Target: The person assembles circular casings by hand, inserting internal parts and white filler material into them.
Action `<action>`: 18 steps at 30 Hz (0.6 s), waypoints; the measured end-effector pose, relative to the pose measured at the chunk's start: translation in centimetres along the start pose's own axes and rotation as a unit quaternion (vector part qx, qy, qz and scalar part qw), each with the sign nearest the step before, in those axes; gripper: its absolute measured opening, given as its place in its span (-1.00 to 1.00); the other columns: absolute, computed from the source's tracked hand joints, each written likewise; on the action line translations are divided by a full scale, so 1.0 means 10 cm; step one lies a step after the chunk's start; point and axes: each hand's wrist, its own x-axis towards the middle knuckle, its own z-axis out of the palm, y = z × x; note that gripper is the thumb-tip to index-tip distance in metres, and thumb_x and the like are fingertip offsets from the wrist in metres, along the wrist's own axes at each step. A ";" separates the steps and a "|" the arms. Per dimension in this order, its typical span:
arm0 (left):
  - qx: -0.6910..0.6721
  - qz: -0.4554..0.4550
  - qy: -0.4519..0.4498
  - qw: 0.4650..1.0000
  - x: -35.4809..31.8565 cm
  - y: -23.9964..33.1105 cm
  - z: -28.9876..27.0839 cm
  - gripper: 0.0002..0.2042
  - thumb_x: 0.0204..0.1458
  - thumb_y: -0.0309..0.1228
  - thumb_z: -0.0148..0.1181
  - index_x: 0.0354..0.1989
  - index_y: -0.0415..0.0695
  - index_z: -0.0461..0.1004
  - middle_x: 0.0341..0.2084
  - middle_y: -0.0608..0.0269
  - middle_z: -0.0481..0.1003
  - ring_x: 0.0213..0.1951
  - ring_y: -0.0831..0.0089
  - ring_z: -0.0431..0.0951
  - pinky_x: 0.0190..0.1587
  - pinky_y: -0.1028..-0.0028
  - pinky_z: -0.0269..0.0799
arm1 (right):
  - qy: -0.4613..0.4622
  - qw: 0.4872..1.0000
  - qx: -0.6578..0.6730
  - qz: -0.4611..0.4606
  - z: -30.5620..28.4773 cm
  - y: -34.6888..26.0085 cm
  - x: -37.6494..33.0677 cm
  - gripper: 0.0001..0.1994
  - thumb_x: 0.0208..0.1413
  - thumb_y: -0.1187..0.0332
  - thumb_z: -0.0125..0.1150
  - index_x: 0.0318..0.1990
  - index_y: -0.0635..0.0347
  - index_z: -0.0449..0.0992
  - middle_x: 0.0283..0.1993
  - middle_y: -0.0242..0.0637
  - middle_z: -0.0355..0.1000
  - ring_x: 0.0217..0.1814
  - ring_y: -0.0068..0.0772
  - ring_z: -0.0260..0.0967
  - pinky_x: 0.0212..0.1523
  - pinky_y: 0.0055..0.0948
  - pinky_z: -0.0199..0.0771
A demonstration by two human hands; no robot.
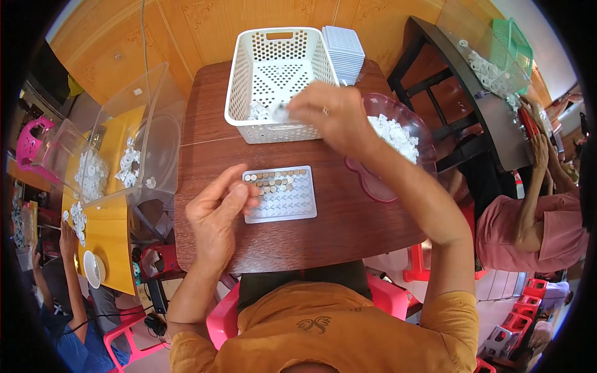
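A white moulded tray lies flat on the table, its upper rows holding several small round silvery discs while bare pockets show lower down. My left hand rests by the tray's left edge, thumb and fingers pinched together; whatever they hold is hidden. Over the front right of a white perforated basket reaches my right hand. Between its fingertips is a small whitish piece, blurred by motion. Beneath it, white plastic pieces lie in the basket's near left corner.
A dark red bowl of white pieces stands right of the basket. Stacked white trays are at the back. Clear plastic bins stand left on a yellow table. Co-workers' hands work on either side.
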 end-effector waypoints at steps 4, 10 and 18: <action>-0.150 -0.111 -0.036 0.982 0.00 -0.07 0.19 -0.68 0.07 -0.48 0.11 -0.02 -0.38 0.39 -0.43 0.03 0.53 -0.49 0.45 0.51 -0.49 0.59 0.37 | -0.052 0.994 -0.010 -0.098 0.05 -0.33 -0.44 -0.91 -0.04 0.48 0.21 -0.34 0.21 0.56 -0.40 -0.27 0.44 -0.39 -0.35 0.41 -0.41 -0.48 0.40; -0.124 -0.136 -0.025 0.983 -0.20 -0.28 0.23 -0.70 0.04 -0.56 0.11 -0.02 -0.36 0.40 -0.44 0.01 0.54 -0.51 0.46 0.52 -0.51 0.60 0.37 | -0.012 0.987 0.155 0.029 0.18 -0.57 -0.88 -0.88 -0.12 0.56 0.17 -0.37 0.20 0.50 -0.42 -0.26 0.39 -0.36 -0.28 0.37 -0.37 -0.40 0.38; -0.106 -0.169 -0.006 0.980 -0.44 -0.39 0.26 -0.68 0.00 -0.62 0.13 -0.02 -0.37 0.40 -0.43 0.02 0.54 -0.52 0.48 0.51 -0.51 0.64 0.36 | -0.027 0.874 0.337 0.349 0.25 -0.80 -1.17 -0.84 -0.04 0.58 0.21 -0.25 0.31 0.49 -0.36 -0.38 0.41 -0.30 -0.67 0.31 -0.32 -0.64 0.32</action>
